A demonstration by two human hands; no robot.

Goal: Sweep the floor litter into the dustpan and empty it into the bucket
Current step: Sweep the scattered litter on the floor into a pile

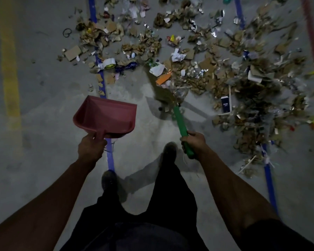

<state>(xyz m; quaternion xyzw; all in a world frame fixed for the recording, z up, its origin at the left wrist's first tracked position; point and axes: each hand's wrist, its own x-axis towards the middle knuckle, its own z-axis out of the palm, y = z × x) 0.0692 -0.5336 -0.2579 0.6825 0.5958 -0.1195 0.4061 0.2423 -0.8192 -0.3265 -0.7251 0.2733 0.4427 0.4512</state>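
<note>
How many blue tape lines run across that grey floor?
2. One blue tape line passes under the red plastic dustpan; the other runs on the right, partly buried by scattered cardboard and paper litter. Litter may hide more.

My left hand (91, 146) grips the handle of a red plastic dustpan (105, 117), held above the grey concrete floor (43, 105), pan looks empty. My right hand (193, 142) grips the green plastic handle of a straw-bristled broom (179, 117), bristles blurred at the near edge of a wide spread of cardboard scraps, paper and foil litter (198, 57). Blue tape lines (110, 160) and a yellow stripe (10, 69) mark the floor. My dark shoes (169, 149) stand just below the tools.
</note>
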